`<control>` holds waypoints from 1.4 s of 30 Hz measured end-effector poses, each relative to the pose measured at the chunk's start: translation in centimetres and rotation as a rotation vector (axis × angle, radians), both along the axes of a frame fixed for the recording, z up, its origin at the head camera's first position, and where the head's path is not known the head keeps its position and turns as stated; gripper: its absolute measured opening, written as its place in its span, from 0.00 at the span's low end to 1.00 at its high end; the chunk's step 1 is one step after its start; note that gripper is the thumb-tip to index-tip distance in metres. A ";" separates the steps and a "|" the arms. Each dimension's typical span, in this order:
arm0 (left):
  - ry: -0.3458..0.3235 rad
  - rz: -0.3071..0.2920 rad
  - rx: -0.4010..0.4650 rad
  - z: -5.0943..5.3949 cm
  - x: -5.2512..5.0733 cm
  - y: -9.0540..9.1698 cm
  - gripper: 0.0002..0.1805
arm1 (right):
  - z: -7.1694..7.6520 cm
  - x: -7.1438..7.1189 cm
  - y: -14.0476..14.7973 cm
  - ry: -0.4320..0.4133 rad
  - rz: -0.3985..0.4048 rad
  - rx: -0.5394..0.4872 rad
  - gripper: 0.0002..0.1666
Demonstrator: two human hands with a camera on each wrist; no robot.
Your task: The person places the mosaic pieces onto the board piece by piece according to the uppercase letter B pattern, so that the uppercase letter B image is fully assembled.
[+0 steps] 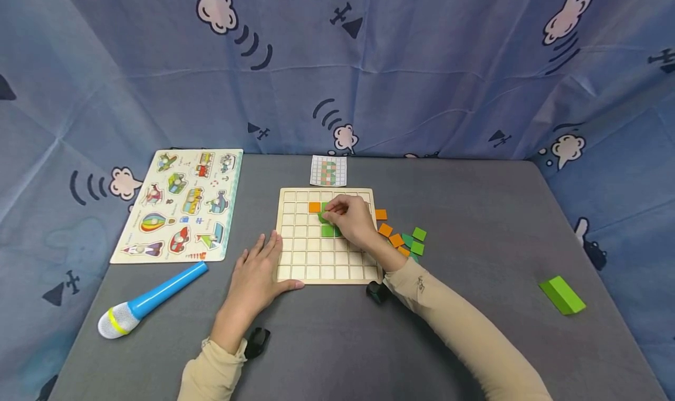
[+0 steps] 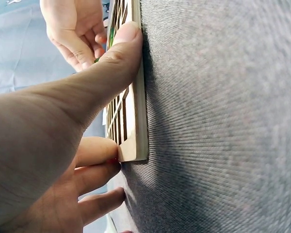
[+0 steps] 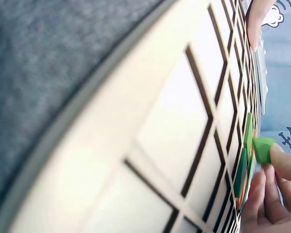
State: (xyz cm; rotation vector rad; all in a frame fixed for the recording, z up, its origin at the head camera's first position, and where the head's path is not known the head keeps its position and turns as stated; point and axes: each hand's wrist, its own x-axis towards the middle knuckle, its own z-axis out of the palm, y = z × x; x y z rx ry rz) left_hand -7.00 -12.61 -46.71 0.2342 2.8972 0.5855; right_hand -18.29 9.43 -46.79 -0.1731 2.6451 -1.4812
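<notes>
Tile-laying on the square pale-wood grid board (image 1: pixel 300 260) looks partway along; the board lies mid-table, apart from the near edge of the grey cloth-covered table (image 1: pixel 474 213). Done so far: a flat square orange tile (image 1: pixel 314 207) sits in a cell of the second row from the board's far edge, with green beside it, and a flat square light-green tile (image 1: pixel 327 231) sits two rows nearer, a darker green one next to it, partly covered. In progress: the right hand (image 1: pixel 349 216) has thumb and fingertips together, pinching a small green square tile (image 3: pixel 263 149) over the placed ones; it does not look seated yet. The left hand (image 1: pixel 255 272) has fingers apart and fairly straight at the board's near-left corner, thumb on the near edge, probably steadying it. Left over: loose orange tiles (image 1: pixel 396 240) and loose green tiles (image 1: pixel 418 248) lie off the board's right edge, in two green shades. A small white card with a printed coloured grid (image 1: pixel 329 171) lies just beyond the board's far edge; its pattern seems to have more coloured squares than the board shows, so several placements probably remain. Exact count: cannot tell, right hand hides some cells. Most other visible cells are bare.
</notes>
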 end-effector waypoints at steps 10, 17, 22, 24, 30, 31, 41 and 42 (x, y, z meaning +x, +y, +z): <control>0.005 0.002 -0.003 -0.1 0.0 0.0 0.60 | 0.2 0.1 -0.9 -0.039 0.027 -0.038 0.03; -0.001 0.000 -0.003 -0.1 0.0 0.0 0.60 | -0.2 0.2 -1.5 -0.001 0.046 0.000 0.04; -0.016 -0.001 0.000 -0.1 -0.1 0.1 0.61 | -0.2 0.1 -1.6 0.037 0.041 0.048 0.03; -0.014 0.001 -0.001 -0.1 -0.1 0.1 0.61 | -0.2 0.1 -1.6 0.049 0.041 0.064 0.02; -0.010 0.003 -0.005 0.2 0.1 0.1 0.60 | -0.4 0.1 -1.6 0.069 0.056 0.090 0.03; -0.011 0.002 -0.004 0.2 0.1 0.1 0.60 | -0.4 0.1 -1.6 0.069 0.061 0.089 0.03; 0.021 0.009 0.013 -0.2 0.2 0.0 0.61 | 0.8 -0.2 1.2 0.008 0.062 0.065 0.09; 0.024 0.010 0.014 -0.2 0.2 0.0 0.61 | 0.9 -0.2 1.6 0.006 0.063 0.063 0.09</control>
